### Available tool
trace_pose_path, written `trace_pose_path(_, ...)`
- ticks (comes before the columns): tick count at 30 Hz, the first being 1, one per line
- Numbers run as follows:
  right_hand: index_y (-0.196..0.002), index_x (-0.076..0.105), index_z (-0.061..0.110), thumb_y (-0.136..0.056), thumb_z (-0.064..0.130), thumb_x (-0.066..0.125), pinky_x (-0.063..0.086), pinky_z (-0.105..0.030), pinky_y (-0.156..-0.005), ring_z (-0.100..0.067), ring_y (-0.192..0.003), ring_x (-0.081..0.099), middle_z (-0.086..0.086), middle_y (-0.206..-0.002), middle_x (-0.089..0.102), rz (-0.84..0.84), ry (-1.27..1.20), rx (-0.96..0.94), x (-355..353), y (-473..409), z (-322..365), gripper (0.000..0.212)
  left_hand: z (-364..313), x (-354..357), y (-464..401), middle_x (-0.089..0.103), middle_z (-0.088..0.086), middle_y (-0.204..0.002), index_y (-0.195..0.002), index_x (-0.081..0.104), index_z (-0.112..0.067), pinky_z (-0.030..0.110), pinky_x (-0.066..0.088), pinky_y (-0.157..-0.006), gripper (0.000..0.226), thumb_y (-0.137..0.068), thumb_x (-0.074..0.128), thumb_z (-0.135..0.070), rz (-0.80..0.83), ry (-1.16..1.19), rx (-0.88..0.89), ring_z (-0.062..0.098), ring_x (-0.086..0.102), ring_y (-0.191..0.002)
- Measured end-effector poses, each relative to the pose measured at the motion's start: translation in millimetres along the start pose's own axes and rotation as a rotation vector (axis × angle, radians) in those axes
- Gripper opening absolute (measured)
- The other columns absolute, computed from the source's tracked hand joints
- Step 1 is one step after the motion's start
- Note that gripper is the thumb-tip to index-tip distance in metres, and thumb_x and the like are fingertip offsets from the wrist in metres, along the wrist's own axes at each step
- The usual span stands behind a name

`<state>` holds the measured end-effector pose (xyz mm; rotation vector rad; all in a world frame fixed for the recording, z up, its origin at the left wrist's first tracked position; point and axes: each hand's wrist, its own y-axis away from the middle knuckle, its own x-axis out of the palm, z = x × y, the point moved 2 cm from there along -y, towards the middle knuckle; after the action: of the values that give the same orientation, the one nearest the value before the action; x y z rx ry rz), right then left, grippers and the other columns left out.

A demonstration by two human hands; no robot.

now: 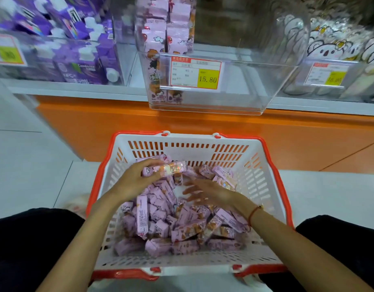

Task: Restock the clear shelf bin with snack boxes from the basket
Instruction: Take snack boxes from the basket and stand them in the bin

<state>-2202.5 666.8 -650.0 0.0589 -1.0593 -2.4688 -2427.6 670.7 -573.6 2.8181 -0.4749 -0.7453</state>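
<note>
A white basket with an orange rim [272,173] sits on the floor in front of me, filled with several pink snack boxes [188,226]. My left hand [135,180] grips one pink snack box [167,168] above the pile at the basket's far left. My right hand [207,192] hovers over the pile with its fingers spread, blurred, holding nothing. On the shelf above stands the clear shelf bin [245,87] with a 15.80 price tag [195,73]. A few pink boxes [158,60] stand upright along its left side.
Purple cartons [76,57] fill the clear bin to the left. Koala-print packs [342,49] fill the bin to the right. An orange shelf base [118,127] runs behind the basket. My dark-clad knees [30,239] flank the basket.
</note>
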Motion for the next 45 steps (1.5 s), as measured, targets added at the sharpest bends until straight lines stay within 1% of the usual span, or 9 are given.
trace_pose_path(2,-0.117,0.054,0.009,-0.100,0.017,0.045,0.053,-0.025,-0.070,-0.013,-0.076,0.066,-0.001,-0.093,0.067,0.076,0.439,0.030,8,-1,-20,0.021,8,-3,5,0.050,-0.005,-0.135,-0.125,0.057,-0.019,0.012,0.031,-0.092,0.038,-0.087,0.064,-0.021,-0.097,0.001,-0.066,0.008,0.043,-0.124)
trace_pose_path(5,-0.142,0.036,0.023,-0.092,0.016,0.057,0.049,-0.040,-0.093,-0.030,-0.109,0.056,-0.011,-0.128,0.049,0.141,1.225,-0.014,18,-3,-50,0.055,17,-6,9,0.049,-0.004,-0.124,-0.124,0.053,-0.019,0.021,0.033,-0.091,0.051,-0.079,0.074,-0.022,-0.237,0.051,-0.232,0.014,0.045,-0.119)
trace_pose_path(11,-0.132,0.054,0.027,-0.092,0.036,0.056,0.044,-0.042,-0.096,-0.031,-0.112,0.048,-0.011,-0.127,0.042,0.032,1.367,-0.221,29,-2,-64,0.040,19,6,10,0.067,-0.003,-0.098,-0.093,0.065,-0.023,0.017,0.045,-0.078,0.027,-0.070,0.079,-0.025,-0.197,0.526,-0.294,0.010,0.061,-0.090)
trace_pose_path(16,-0.115,0.058,0.009,-0.088,0.028,0.066,0.046,-0.032,-0.083,-0.027,-0.100,0.052,-0.009,-0.111,0.050,0.046,0.957,-0.165,28,5,-49,0.033,12,19,6,0.063,0.005,-0.107,-0.088,0.055,-0.005,0.032,0.039,-0.106,0.044,-0.063,0.075,-0.036,-0.207,0.878,-0.338,0.014,0.058,-0.103)
trace_pose_path(21,-0.113,0.053,0.022,-0.093,0.029,0.058,0.052,-0.023,-0.078,-0.011,-0.086,0.064,0.001,-0.100,0.063,0.150,0.228,-0.039,4,44,39,0.022,-18,6,6,0.066,0.009,-0.092,-0.106,0.061,-0.017,0.032,0.053,-0.089,0.036,-0.081,0.061,-0.043,-0.181,0.937,-0.211,0.022,0.067,-0.095)
trace_pose_path(26,-0.141,0.043,0.019,-0.078,0.036,0.065,0.039,-0.037,-0.108,-0.013,-0.129,0.046,0.004,-0.140,0.049,0.045,0.148,-0.129,-10,97,110,0.069,-67,-28,26,0.072,0.000,-0.075,-0.086,0.059,-0.015,0.027,0.056,-0.081,0.037,-0.073,0.071,-0.047,-0.263,0.905,-0.062,0.019,0.070,-0.093)
trace_pose_path(34,-0.105,0.071,0.030,-0.076,0.036,0.074,0.048,-0.011,-0.074,0.000,-0.090,0.064,0.010,-0.103,0.071,0.062,0.190,-0.630,32,189,197,0.030,-192,-91,71,0.073,-0.005,-0.092,-0.079,0.063,-0.027,0.020,0.055,-0.080,0.031,-0.059,0.083,-0.015,-0.601,0.968,0.533,0.009,0.069,-0.089)
trace_pose_path(40,-0.098,0.063,0.021,-0.075,0.022,0.069,0.053,-0.016,-0.065,-0.008,-0.078,0.070,0.005,-0.084,0.072,-0.189,0.049,-0.964,24,229,264,0.024,-254,-131,43,0.070,0.011,-0.094,-0.095,0.063,0.002,0.021,0.056,-0.077,0.011,-0.087,0.057,0.000,-0.216,1.444,0.238,0.011,0.069,-0.083)
trace_pose_path(45,-0.091,0.066,0.020,-0.087,0.018,0.063,0.053,-0.018,-0.057,-0.005,-0.074,0.067,0.005,-0.083,0.071,-0.281,0.069,-0.732,4,205,308,0.005,-250,-150,25,0.073,0.001,-0.083,-0.102,0.064,-0.017,0.021,0.056,-0.072,0.028,-0.081,0.061,-0.035,-0.096,1.288,0.197,0.006,0.067,-0.079)
